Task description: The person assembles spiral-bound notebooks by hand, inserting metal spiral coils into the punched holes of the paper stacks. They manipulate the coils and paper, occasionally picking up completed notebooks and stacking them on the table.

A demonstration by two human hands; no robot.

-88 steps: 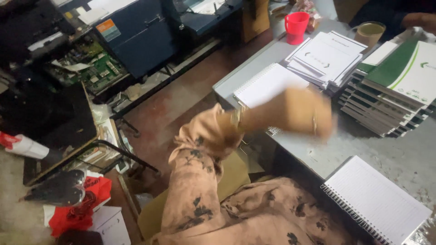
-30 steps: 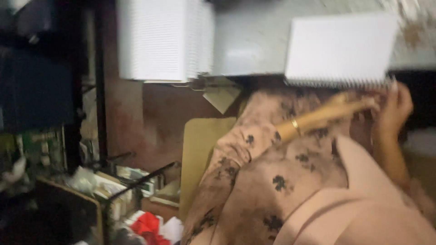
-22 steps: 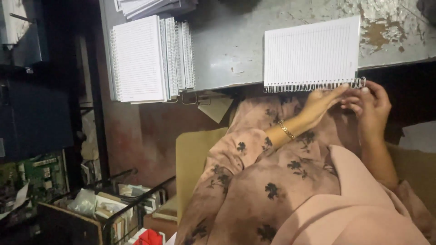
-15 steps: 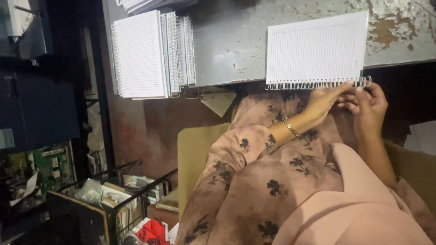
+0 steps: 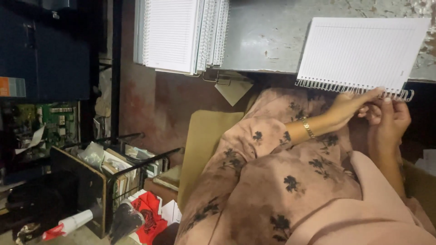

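Both hands, left hand (image 5: 347, 109) and right hand (image 5: 388, 122), pinch the white ruled notebook's silver wire spiral (image 5: 354, 87), upper right; light, bendable, best gripped at that spine.

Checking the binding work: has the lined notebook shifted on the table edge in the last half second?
No. The lined notebook lies at the same spot on the table, its wire spine over the near edge; only the camera moved closer. Both hands stay at the spine.
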